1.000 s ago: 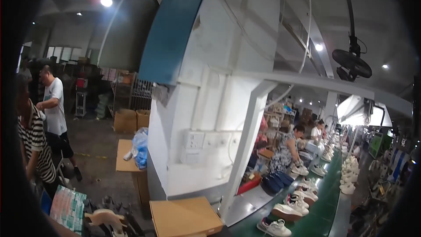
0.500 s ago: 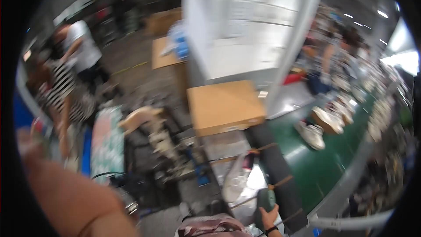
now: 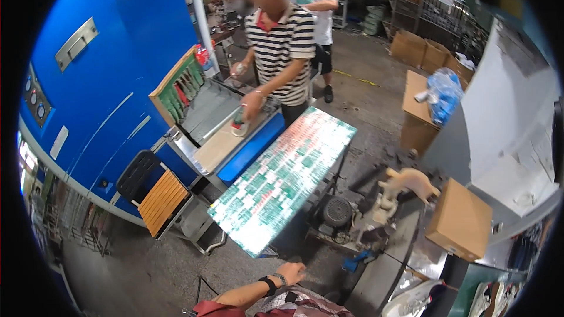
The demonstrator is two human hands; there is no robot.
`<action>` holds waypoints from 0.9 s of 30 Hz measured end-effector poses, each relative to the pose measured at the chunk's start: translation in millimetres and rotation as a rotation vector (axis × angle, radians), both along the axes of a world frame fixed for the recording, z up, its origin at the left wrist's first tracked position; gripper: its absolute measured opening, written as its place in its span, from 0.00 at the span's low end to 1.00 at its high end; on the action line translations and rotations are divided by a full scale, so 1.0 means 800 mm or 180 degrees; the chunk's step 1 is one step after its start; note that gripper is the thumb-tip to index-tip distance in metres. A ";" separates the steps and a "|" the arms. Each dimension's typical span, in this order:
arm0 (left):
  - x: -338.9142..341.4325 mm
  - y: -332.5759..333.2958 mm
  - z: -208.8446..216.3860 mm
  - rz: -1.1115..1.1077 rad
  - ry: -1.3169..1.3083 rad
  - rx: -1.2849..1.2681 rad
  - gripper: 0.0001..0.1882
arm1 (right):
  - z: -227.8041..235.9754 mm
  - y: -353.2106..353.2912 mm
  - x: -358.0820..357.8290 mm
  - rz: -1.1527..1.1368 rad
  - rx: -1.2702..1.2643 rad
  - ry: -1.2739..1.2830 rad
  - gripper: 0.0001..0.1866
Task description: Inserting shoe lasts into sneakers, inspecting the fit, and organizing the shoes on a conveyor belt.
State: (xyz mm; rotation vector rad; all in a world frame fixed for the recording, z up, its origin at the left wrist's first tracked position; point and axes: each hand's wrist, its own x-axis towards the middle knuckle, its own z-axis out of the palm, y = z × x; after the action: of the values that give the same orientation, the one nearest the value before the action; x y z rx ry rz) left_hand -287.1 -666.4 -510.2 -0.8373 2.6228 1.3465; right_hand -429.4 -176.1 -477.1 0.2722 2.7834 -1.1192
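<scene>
My left hand [image 3: 291,273] is low in the middle of the view, its forearm coming in from the lower left out of a red sleeve. A black band and a metal bracelet circle the wrist. The fingers are curled in, and nothing shows in them. In front of the hand is a narrow table [image 3: 276,182] with a green, white and red patterned top; the hand does not touch it. My right hand is out of view. To the lower right, a white shoe [image 3: 411,302] lies on a bench, partly cut off by the rim.
Beyond the table a co-worker in a striped shirt [image 3: 285,53] presses a green-and-white shoe-like thing [image 3: 239,126] on a beige pad at a blue machine [image 3: 138,23]. A folding chair [image 3: 161,202] stands left. A motor [image 3: 336,211] and a cardboard box [image 3: 461,220] are right.
The view has swung left, bringing the blue machine and patterned table into the middle. My right hand, earlier around a dark green object, has left the picture. My left hand now shows low in the middle.
</scene>
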 end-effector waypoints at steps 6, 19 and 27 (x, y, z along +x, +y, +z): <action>-0.003 -0.125 0.039 -0.0085 -0.0280 -0.0146 0.17 | -0.009 -0.100 0.020 0.0703 0.0222 0.0011 0.38; -0.129 -0.288 0.141 -0.1471 0.0919 -0.2430 0.18 | 0.013 -0.143 0.136 0.0109 0.0596 0.0015 0.38; -0.112 -0.468 0.077 -0.1107 -0.2088 -0.2760 0.44 | -0.024 -0.072 0.196 -0.0963 0.0804 -0.0554 0.45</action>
State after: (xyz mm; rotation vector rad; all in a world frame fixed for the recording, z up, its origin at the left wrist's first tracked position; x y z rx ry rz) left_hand -376.3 -1041.0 -448.8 -0.6535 2.5293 -0.1968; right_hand -272.5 -233.9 -496.0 0.7993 2.7829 -0.7454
